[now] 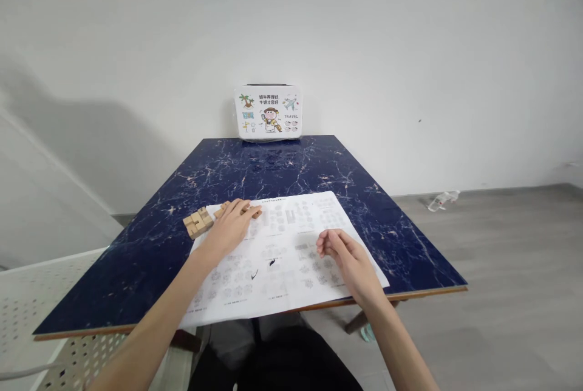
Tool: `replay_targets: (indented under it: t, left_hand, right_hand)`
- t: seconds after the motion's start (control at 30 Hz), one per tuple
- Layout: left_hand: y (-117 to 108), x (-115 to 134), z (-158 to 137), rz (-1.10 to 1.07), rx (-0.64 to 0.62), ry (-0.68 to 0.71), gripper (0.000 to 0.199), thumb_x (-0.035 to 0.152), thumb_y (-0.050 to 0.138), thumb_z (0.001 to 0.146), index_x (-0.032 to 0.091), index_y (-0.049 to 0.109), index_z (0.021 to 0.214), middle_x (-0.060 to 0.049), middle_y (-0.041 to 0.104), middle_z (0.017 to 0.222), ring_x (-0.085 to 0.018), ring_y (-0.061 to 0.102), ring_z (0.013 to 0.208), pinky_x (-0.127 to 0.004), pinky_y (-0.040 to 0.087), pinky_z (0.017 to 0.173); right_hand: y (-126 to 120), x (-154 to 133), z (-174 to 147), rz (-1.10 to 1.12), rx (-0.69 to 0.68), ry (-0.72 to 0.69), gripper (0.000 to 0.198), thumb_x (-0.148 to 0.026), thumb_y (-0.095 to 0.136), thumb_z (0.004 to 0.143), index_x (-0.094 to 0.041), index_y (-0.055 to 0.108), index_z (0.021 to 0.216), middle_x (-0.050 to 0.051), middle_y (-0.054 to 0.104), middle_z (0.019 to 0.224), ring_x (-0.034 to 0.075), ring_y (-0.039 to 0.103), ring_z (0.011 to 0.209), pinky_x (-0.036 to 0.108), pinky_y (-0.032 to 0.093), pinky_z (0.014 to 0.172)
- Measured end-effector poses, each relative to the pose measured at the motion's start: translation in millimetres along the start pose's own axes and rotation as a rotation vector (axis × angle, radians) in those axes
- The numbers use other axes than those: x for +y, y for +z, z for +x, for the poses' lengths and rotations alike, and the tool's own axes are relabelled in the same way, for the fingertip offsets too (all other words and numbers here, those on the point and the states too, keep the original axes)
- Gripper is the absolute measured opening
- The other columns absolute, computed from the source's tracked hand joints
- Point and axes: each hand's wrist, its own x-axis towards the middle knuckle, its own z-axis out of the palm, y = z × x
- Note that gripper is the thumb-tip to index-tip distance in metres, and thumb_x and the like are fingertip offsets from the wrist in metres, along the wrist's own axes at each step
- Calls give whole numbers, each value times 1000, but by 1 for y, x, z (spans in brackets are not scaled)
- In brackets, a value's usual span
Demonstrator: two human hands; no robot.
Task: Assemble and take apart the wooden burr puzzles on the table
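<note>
My left hand [231,224] reaches over notched wooden puzzle pieces [255,213] at the upper left of a printed sheet [277,278]. Its fingers and thumb close about one of these pieces, and the palm hides part of them. Just left of that hand, at the sheet's edge, lies a cluster of wooden blocks [197,223] fitted side by side. Above the right part of the paper is my right hand [348,260], its fingers curled in and pressed together with nothing visible in them. Rows of small faint diagrams cover the sheet, with two dark marks near its middle.
The sheet lies on a dark blue marbled table [282,166] and overhangs its front edge. A white cartoon-printed case [268,113] stands at the back against the wall. To the left is a white perforated surface [86,357]; a clear plastic item [443,200] lies on the floor at right.
</note>
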Motion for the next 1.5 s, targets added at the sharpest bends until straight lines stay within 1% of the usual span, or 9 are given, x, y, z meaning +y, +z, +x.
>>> replay_targets:
  t: [0.2,0.33,0.6,0.83,0.93,1.0,1.07,1.27,1.5]
  left_hand:
    - [-6,5,2,-32,28,-107,37,46,49,102,21,70,118,-11,66,136,-33,58,127,-50,46,108]
    - [-8,4,2,-56,59,-176,29,37,49,102,19,70,112,-11,70,128,-31,63,120,-44,53,96]
    - [-10,0,-1,-63,118,-192,28,24,43,102,17,68,110,-14,70,125,-33,62,124,-50,50,103]
    - [-25,45,-35,-159,100,-34,30,33,47,103,22,66,124,-11,64,136,-33,55,133,-51,44,111]
    - [-36,68,-62,-318,32,-127,32,41,46,104,25,66,124,-7,70,116,-23,68,100,-36,54,89]
    - [-42,75,-79,-420,-19,-272,33,46,46,104,25,67,119,-1,69,88,-17,62,65,-29,52,66]
    - [-44,75,-91,-462,23,-386,35,51,50,101,25,69,115,2,64,74,-15,54,54,-26,46,57]
    - [-43,69,-95,-517,174,-556,37,53,53,96,22,71,106,1,66,71,-16,58,57,-25,44,56]
    - [-40,65,-96,-549,148,-487,35,49,52,98,22,72,105,-2,75,82,-18,68,67,-25,49,64]
  right_hand:
    - [2,-5,-3,-67,1,-13,34,-54,58,101,-22,68,94,5,67,91,21,60,81,34,51,81]
    - [5,-11,-7,-206,-43,-31,32,-52,58,102,-22,66,91,4,68,87,20,60,81,32,49,79]
    - [6,-14,-9,-255,-82,-23,33,-51,57,102,-22,65,90,4,68,85,20,61,79,31,48,78]
    - [6,-13,-9,-286,-100,-15,34,-52,57,101,-22,65,89,3,67,83,20,61,78,31,49,76]
    - [6,-13,-9,-294,-111,-14,33,-52,57,101,-22,66,90,3,67,83,20,62,79,31,49,76]
    - [6,-12,-9,-297,-118,-12,33,-52,57,101,-22,66,90,4,67,84,20,62,78,31,49,77]
    - [6,-11,-9,-300,-118,-11,33,-52,57,101,-22,66,90,4,68,85,20,62,78,32,49,76]
    - [8,-10,-10,-321,-117,2,33,-53,59,100,-22,66,92,4,68,87,20,63,80,32,49,77]
    - [10,-11,-12,-393,-110,0,32,-52,58,101,-22,66,94,5,70,89,21,64,82,32,49,76]
